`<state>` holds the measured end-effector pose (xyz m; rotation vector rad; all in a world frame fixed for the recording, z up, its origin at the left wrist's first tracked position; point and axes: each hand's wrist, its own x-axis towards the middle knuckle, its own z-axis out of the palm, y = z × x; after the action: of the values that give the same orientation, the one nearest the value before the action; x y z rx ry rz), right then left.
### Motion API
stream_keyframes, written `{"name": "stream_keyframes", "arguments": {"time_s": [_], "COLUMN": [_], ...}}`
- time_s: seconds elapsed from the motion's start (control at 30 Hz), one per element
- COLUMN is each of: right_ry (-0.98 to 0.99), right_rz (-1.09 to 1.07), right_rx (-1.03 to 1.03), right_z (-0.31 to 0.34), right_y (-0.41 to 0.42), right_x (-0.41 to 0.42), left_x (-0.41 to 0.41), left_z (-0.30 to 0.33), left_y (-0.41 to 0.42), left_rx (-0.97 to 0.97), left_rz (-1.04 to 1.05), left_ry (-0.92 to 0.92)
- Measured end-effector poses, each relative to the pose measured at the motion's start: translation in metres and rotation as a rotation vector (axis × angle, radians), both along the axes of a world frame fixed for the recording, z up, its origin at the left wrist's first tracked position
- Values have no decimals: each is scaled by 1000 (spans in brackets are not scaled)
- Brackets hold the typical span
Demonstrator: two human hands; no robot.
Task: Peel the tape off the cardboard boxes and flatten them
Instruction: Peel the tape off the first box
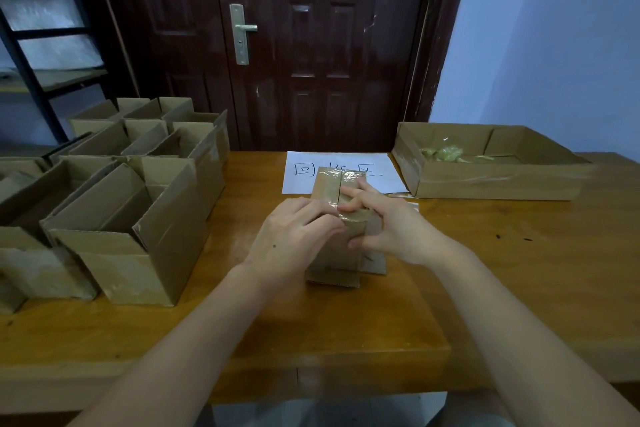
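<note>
Peeling has barely begun: both hands' fingers (356,199) pinch clear tape (348,215) on one small brown cardboard box (332,253); many taped open boxes (138,229) remain unflattened.

2 hands (294,236), 1 taped box (341,215), 1 paper sheet (381,166), 1 tray (498,180), 1 door (311,45)

Brown cardboard boxes (138,218), honey-orange table (485,270), white sheet (381,166) with black characters, perhaps yellowish tape wad (445,153).

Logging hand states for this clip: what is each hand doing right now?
Left hand: grips the small brown cardboard box, fingertips at its clear tape.
Right hand: holds the box, fingers curled at the tape.
</note>
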<state>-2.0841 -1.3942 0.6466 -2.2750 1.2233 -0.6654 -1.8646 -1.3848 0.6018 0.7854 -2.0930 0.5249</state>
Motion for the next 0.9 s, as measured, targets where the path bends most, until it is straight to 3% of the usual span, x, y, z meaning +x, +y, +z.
{"name": "stream_keyframes", "arguments": {"time_s": [0.13,0.27,0.37,0.5,0.73,0.9], "right_ry": [9,83,-45,-181,-355,-347], "right_rz": [-17,-55,-64,-63,-47,-49], "right_rx": [-68,-415,-511,-417,-70,-61], "right_z": [-2,-8,-17,-20,-15,-13], "right_y": [1,3,6,7,8,7], "right_x": [4,13,15,10,-2,-5], "left_x": [-6,-13,-10,9,15,8], "left_z": [3,11,13,9,-3,-1], "left_y": [0,2,1,1,-5,-9], "left_rx": [4,35,140,405,231,113], "left_rz": [56,102,78,66,45,2], "left_ry": [30,86,123,45,14,12]}}
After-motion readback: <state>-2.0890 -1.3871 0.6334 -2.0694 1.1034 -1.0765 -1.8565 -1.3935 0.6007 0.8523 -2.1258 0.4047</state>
